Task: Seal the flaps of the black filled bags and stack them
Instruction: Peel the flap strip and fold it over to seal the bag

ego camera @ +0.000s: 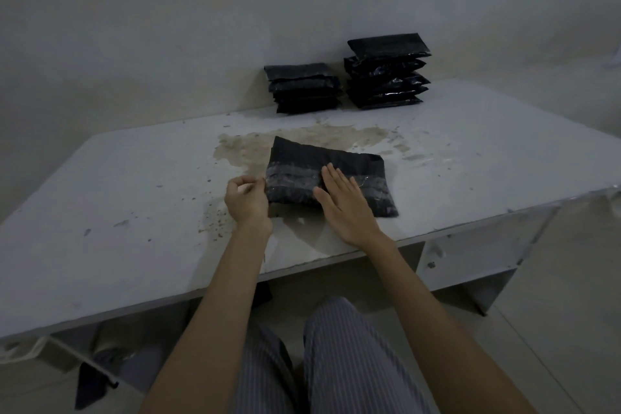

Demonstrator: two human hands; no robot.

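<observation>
A black filled bag (pixel 316 158) lies flat on the white table (pixel 134 198), with a pale adhesive strip (pixel 292 176) running across it. My right hand (pixel 346 202) lies flat on the bag with straight fingers, pressing near the strip. My left hand (pixel 247 200) is at the bag's left edge, thumb and fingers pinched together at the strip's end; what it pinches is too small to make out. Two stacks of black bags stand at the table's back by the wall: a lower stack (pixel 304 87) and a taller stack (pixel 388 72) to its right.
A brown stain (pixel 242 148) and scattered crumbs mark the tabletop around the bag. The table's front edge (pixel 302 265) runs diagonally just above my striped trousers (pixel 336 363). A grey wall (pixel 201 27) stands directly behind the stacks.
</observation>
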